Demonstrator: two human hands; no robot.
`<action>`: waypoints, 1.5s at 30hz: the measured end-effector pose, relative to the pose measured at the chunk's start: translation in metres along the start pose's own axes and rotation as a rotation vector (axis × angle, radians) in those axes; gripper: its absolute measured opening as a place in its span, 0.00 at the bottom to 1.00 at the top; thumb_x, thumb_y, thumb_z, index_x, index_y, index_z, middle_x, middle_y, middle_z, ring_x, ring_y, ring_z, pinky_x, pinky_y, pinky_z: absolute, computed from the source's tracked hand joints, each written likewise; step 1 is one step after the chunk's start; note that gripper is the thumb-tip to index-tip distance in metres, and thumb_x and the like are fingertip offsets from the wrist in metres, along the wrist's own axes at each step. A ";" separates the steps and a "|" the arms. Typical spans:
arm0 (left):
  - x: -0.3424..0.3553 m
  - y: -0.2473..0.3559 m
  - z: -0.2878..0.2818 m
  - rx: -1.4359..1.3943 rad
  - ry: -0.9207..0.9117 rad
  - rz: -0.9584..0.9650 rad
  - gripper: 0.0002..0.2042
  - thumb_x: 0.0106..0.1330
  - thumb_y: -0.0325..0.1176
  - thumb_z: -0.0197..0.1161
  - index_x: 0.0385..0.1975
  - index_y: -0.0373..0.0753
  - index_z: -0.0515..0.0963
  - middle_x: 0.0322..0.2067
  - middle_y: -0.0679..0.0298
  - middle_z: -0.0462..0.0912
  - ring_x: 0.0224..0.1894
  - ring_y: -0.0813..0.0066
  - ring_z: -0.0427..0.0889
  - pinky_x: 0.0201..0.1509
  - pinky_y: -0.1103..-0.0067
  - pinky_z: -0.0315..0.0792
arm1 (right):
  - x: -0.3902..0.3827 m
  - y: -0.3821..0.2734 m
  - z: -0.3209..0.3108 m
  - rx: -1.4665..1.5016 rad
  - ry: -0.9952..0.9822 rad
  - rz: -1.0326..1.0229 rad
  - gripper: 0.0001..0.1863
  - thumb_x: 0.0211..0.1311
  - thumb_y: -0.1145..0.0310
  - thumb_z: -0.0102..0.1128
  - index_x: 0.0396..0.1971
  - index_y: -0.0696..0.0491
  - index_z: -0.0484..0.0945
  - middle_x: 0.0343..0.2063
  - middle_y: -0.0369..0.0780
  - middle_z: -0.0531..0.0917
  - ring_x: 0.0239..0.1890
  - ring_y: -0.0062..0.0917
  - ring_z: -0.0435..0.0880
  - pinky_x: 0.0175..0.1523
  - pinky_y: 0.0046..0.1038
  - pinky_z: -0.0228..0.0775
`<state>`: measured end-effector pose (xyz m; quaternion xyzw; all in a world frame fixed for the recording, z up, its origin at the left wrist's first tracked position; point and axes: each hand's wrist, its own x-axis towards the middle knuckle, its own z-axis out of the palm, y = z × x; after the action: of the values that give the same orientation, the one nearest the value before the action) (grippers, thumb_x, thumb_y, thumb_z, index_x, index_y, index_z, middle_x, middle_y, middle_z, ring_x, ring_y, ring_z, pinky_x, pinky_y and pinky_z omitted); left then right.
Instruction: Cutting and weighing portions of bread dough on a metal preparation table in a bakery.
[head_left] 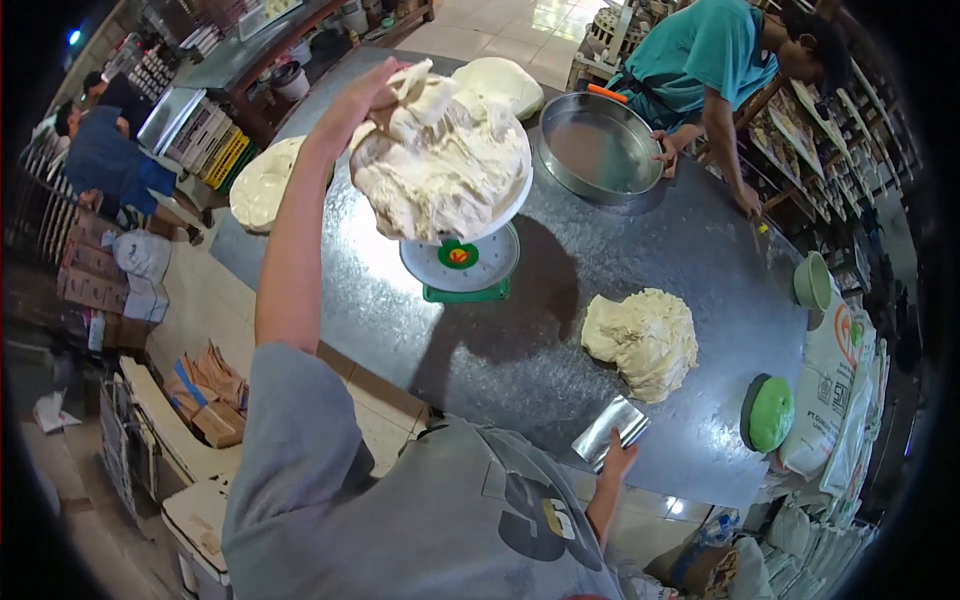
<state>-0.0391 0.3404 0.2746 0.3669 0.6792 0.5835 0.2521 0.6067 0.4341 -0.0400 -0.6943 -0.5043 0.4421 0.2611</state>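
A large, sticky mass of pale dough [445,160] is heaped on the pan of a dial scale [490,268] with a green base. My left hand [372,97] grips the dough's far-left edge, its fingers partly hidden. Low on the right, my right hand [618,460] is closed around a shiny metal dough scraper [606,430], held near the table's front edge. Just beyond the scraper, a smaller lump of dough [645,342] lies on the metal table [540,370].
Two more dough pieces, one left [264,186] and one behind the scale [500,84], rest on the table. Across it, a person in a teal shirt [690,60] touches a round metal pan [600,150]. A green bowl [813,280], a green rounded object [771,414] and sacks [825,395] line the right.
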 end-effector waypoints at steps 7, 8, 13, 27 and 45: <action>-0.009 0.022 0.009 0.371 -0.077 -0.102 0.37 0.55 0.55 0.68 0.62 0.39 0.68 0.53 0.57 0.78 0.51 0.71 0.77 0.56 0.76 0.70 | -0.037 0.007 0.035 -0.021 0.024 -0.037 0.19 0.54 0.68 0.67 0.44 0.63 0.79 0.38 0.47 0.85 0.39 0.33 0.84 0.45 0.34 0.72; -0.007 0.021 0.006 0.465 -0.129 -0.113 0.38 0.55 0.55 0.68 0.62 0.39 0.68 0.53 0.56 0.77 0.51 0.71 0.77 0.56 0.76 0.70 | -0.033 0.015 0.040 -0.008 0.023 -0.067 0.19 0.54 0.67 0.67 0.43 0.63 0.79 0.37 0.47 0.85 0.38 0.34 0.84 0.44 0.35 0.73; -0.004 0.032 0.007 0.364 -0.322 -0.220 0.43 0.52 0.58 0.69 0.63 0.35 0.66 0.53 0.56 0.77 0.54 0.69 0.76 0.60 0.76 0.67 | -0.046 0.002 0.068 0.075 -0.006 -0.039 0.17 0.53 0.68 0.68 0.40 0.62 0.78 0.34 0.42 0.85 0.36 0.26 0.82 0.43 0.30 0.72; -0.095 0.068 0.116 0.892 0.665 0.794 0.07 0.68 0.29 0.58 0.38 0.31 0.77 0.38 0.56 0.81 0.39 0.64 0.80 0.46 0.77 0.72 | -0.053 -0.099 0.034 0.379 -0.047 0.012 0.26 0.52 0.74 0.64 0.53 0.58 0.69 0.38 0.43 0.82 0.37 0.28 0.81 0.44 0.31 0.71; -0.088 -0.224 0.408 0.387 -0.443 0.181 0.21 0.50 0.36 0.69 0.44 0.37 0.74 0.41 0.50 0.76 0.47 0.47 0.75 0.49 0.61 0.69 | 0.063 -0.243 0.124 -0.835 -0.091 -0.482 0.15 0.56 0.72 0.51 0.45 0.51 0.71 0.31 0.52 0.81 0.35 0.50 0.83 0.37 0.49 0.73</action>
<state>0.2821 0.5075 -0.0303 0.5852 0.6710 0.3692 0.2665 0.3906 0.5684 0.0759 -0.5830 -0.7962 0.1586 0.0326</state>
